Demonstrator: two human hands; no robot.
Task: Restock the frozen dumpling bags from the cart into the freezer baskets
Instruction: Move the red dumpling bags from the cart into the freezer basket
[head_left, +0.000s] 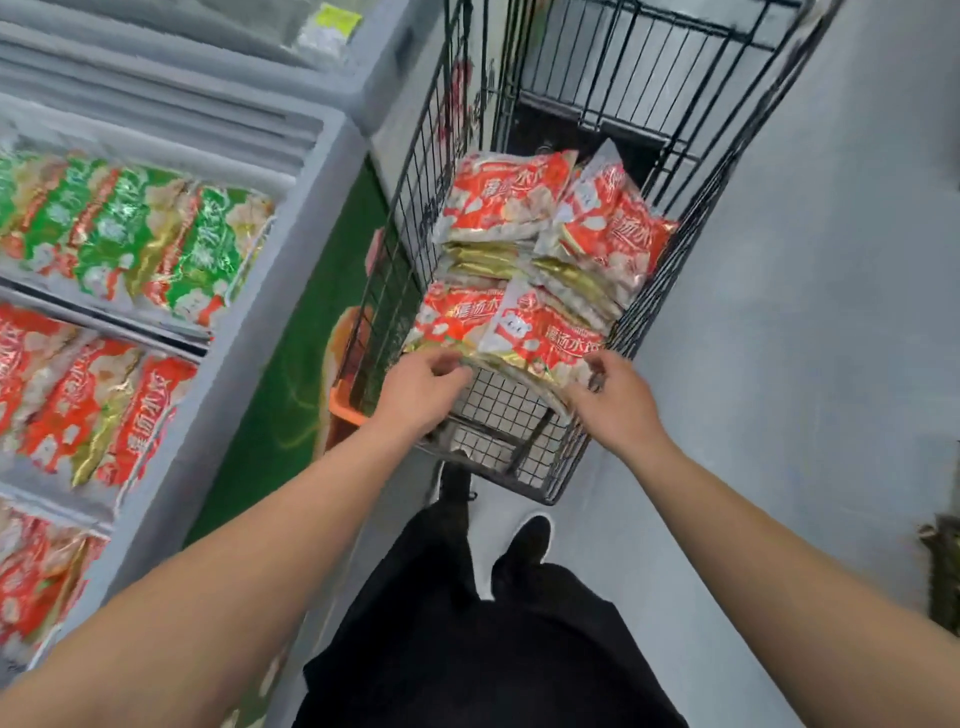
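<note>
Below, both hands (524, 389) grip red dumpling bags (514, 327) in the wire cart (395, 249) on grey floor (810, 322).

Black shoes (524, 545) stand on grey floor (810, 322).

Pale grey smooth floor (810, 322) across the right half of the frame, evenly lit, without hard shadows. Green printed panel (291, 395) with an orange-and-cream food picture at centre left, running diagonally from lower left to upper centre. Grey ribbed ledge (171, 104) at upper left. Dark, blurred object (943, 571) cut by the right edge, identity unclear.
</note>
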